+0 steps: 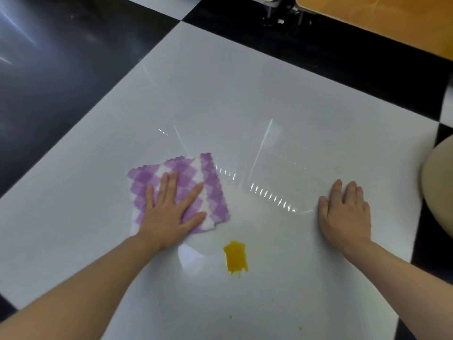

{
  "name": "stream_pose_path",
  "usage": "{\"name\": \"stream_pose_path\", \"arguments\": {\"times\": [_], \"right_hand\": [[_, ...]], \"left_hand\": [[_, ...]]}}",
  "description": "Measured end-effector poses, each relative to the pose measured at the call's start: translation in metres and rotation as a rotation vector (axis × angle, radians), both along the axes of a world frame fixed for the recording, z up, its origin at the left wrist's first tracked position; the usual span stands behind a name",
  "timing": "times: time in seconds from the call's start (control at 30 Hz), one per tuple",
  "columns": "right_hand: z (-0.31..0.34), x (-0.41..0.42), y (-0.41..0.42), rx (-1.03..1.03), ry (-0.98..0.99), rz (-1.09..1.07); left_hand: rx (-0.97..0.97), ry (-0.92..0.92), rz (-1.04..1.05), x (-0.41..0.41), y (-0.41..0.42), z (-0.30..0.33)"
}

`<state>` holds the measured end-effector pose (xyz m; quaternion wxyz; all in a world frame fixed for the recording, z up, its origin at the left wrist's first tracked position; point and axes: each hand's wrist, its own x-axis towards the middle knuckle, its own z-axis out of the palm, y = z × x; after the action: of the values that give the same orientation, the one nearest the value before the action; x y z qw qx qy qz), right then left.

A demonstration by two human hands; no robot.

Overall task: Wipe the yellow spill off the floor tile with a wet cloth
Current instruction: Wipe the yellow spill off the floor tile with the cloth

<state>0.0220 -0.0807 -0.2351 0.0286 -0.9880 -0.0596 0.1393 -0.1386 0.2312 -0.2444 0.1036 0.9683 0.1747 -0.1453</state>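
Spill (pixel 235 255): one yellow blot, perhaps two flecks; one cloth (pixel 179 190) under flat left hand (pixel 169 212), right hand (pixel 345 212) splayed, empty.

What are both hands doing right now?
Left hand: open, pressed flat on the cloth, holding nothing.
Right hand: open, flat on the tile, holding nothing.
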Motion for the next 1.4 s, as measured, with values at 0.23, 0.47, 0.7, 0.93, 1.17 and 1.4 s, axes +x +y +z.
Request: {"name": "stream_pose_path", "arguments": {"times": [0.23, 0.47, 0.7, 0.93, 1.17, 1.4], "right_hand": [[0.0, 0.003, -0.005, 0.065, 0.005, 0.019], [-0.002, 0.004, -0.006, 0.012, 0.016, 0.017], [-0.003, 0.005, -0.009, 0.003, 0.017, 0.037], [-0.002, 0.005, -0.008, -0.015, 0.029, 0.05], [-0.003, 0.004, -0.006, -0.014, 0.027, 0.048], [-0.004, 0.005, -0.006, -0.032, 0.02, 0.048]], "left_hand": [[-0.033, 0.028, 0.192, 0.011, -0.031, 0.005], [-0.118, 0.034, -0.271, 0.043, -0.136, 0.003], [-0.054, 0.041, -0.278, 0.023, -0.058, 0.003], [-0.031, 0.083, 0.473, -0.029, 0.043, 0.005], [-0.066, 0.065, 0.444, -0.033, -0.007, 0.008], [-0.235, 0.017, -0.147, -0.042, -0.153, 0.011]]}}
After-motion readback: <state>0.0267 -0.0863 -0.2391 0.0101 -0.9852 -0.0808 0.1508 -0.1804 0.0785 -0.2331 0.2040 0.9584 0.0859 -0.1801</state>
